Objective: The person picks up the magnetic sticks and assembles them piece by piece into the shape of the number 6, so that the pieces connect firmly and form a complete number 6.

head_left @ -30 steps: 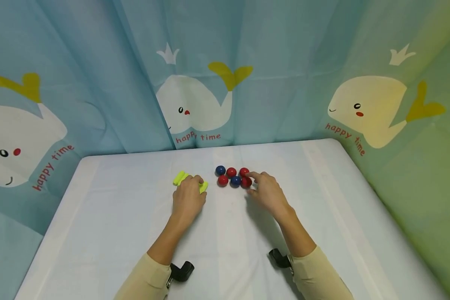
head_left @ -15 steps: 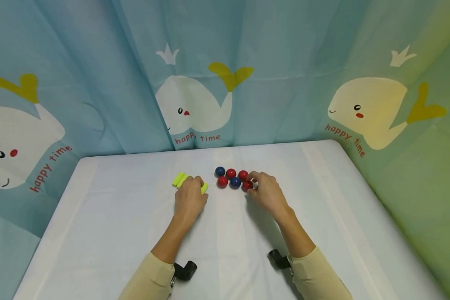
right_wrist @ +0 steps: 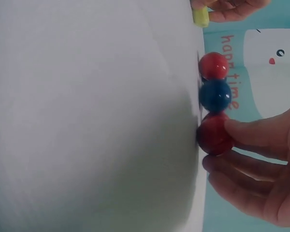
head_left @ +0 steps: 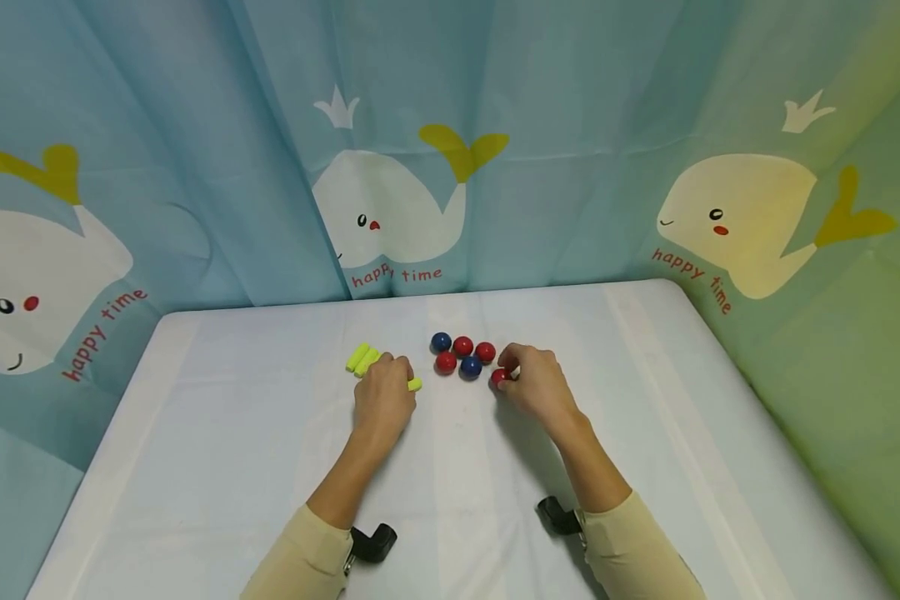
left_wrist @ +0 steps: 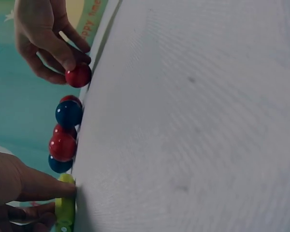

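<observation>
My left hand (head_left: 385, 400) holds a yellow-green piece (head_left: 415, 384) under its fingers; in the left wrist view the fingers touch that piece (left_wrist: 65, 208) on the table. Two similar yellow-green pieces (head_left: 358, 357) lie side by side just beyond the hand. My right hand (head_left: 542, 387) pinches a red ball (head_left: 499, 377) between thumb and fingers, at the right end of the balls. The right wrist view shows the thumb against this red ball (right_wrist: 215, 134). To its left sit three other red balls (head_left: 446, 362) and two blue balls (head_left: 470, 367) in two short rows.
A white cloth covers the table (head_left: 450, 500). Behind it hangs a blue-green curtain (head_left: 570, 208) printed with whales. Black wrist devices (head_left: 373, 543) sit at both sleeves, above the near part of the table.
The pinched red ball has moved right and slightly nearer, away from the blue ball beside it. My left hand has shifted slightly right, and the piece under it has turned and moved a little nearer.
</observation>
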A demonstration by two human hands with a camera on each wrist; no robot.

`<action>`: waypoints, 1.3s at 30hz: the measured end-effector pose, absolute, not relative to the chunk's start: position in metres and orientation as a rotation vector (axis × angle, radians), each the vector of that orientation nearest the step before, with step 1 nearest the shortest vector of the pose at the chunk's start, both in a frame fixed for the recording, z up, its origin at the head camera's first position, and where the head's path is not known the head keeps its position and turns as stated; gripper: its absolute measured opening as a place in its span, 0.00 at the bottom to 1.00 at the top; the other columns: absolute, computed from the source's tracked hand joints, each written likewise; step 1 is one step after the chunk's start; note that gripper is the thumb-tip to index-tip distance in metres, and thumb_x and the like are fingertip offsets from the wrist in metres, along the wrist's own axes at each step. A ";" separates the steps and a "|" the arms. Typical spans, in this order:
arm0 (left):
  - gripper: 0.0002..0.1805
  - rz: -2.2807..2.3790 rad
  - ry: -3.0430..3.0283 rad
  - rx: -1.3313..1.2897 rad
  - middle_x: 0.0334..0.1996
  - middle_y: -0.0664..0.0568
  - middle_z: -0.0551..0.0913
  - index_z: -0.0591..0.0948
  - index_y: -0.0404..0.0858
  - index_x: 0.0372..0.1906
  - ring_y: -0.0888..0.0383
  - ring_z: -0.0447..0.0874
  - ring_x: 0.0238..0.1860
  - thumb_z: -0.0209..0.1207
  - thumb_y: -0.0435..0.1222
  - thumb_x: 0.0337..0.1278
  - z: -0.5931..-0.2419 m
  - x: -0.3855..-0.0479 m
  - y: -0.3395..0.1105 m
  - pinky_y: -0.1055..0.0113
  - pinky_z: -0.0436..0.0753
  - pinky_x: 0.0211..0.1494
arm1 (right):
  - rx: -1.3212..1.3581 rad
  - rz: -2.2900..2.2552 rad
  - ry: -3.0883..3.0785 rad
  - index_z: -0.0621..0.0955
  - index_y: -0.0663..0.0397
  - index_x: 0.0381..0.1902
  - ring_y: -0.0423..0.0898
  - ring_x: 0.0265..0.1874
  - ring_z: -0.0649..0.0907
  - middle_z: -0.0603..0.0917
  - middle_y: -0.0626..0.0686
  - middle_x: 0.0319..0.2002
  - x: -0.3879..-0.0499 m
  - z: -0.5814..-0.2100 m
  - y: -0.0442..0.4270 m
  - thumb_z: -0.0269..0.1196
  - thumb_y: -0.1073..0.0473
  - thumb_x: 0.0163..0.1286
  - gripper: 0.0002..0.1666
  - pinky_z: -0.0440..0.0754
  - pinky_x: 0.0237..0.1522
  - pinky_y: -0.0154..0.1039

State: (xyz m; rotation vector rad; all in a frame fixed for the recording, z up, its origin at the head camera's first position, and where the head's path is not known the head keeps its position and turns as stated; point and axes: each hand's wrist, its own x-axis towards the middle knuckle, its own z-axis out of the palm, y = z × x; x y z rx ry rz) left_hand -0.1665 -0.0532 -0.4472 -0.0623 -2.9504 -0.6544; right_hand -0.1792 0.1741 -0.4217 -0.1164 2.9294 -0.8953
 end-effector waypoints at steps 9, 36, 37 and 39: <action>0.14 -0.688 -2.979 -0.132 0.36 0.46 0.84 0.89 0.35 0.39 0.49 0.83 0.42 0.69 0.18 0.47 -0.444 -0.160 -0.052 0.56 0.86 0.39 | -0.150 -0.858 2.836 0.89 0.59 0.43 0.51 0.36 0.83 0.89 0.56 0.35 -0.176 -0.416 0.177 0.71 0.68 0.63 0.10 0.82 0.37 0.41; 0.10 -0.944 -2.997 -0.319 0.36 0.52 0.82 0.91 0.39 0.40 0.57 0.77 0.38 0.72 0.26 0.53 -0.441 -0.149 -0.026 0.65 0.81 0.44 | -0.249 -0.917 2.762 0.89 0.56 0.38 0.44 0.31 0.84 0.89 0.50 0.30 -0.167 -0.420 0.168 0.76 0.67 0.58 0.09 0.84 0.34 0.37; 0.10 -0.951 -2.995 -0.323 0.36 0.52 0.83 0.91 0.39 0.40 0.57 0.77 0.38 0.73 0.26 0.53 -0.441 -0.149 -0.025 0.65 0.81 0.44 | -0.252 -0.921 2.763 0.89 0.56 0.38 0.44 0.31 0.84 0.89 0.50 0.31 -0.167 -0.420 0.168 0.76 0.67 0.58 0.09 0.84 0.34 0.37; 0.10 -0.959 -2.984 -0.337 0.38 0.51 0.84 0.91 0.39 0.40 0.56 0.78 0.39 0.73 0.26 0.53 -0.441 -0.149 -0.023 0.64 0.82 0.45 | -0.267 -0.931 2.767 0.89 0.57 0.37 0.43 0.31 0.85 0.90 0.50 0.31 -0.167 -0.420 0.168 0.76 0.67 0.57 0.09 0.84 0.34 0.37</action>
